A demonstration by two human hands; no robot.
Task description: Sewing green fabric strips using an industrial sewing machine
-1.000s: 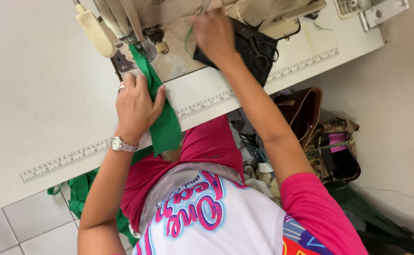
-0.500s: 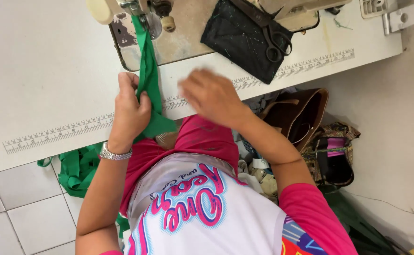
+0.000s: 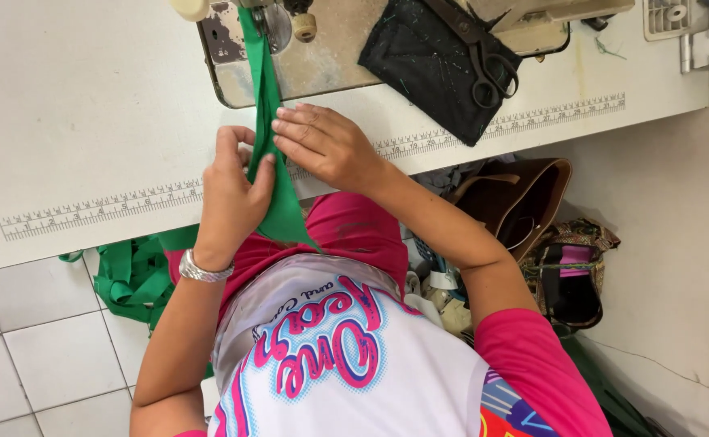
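A: So, where is the green fabric strip (image 3: pixel 272 154)?

B: It runs from the sewing machine (image 3: pixel 322 48) at the far edge of the white desk (image 3: pixel 87 105), over the near edge and into the person's lap.

A: And the hands?

B: The left hand (image 3: pixel 231 194) pinches the strip's left edge, fingers (image 3: pixel 261 174) clenched on the cloth. The right hand (image 3: pixel 322 146) lies just right of it, fingers flat and pressing the strip down, gripping nothing that I can see.

A: Anything else about?

B: Scissors (image 3: pixel 484 57) lie on a black cloth (image 3: pixel 419 65) to the right; more green fabric (image 3: pixel 132 275) is heaped on the tiled floor on the left, and a brown bag (image 3: pixel 516 202) stands below the desk.
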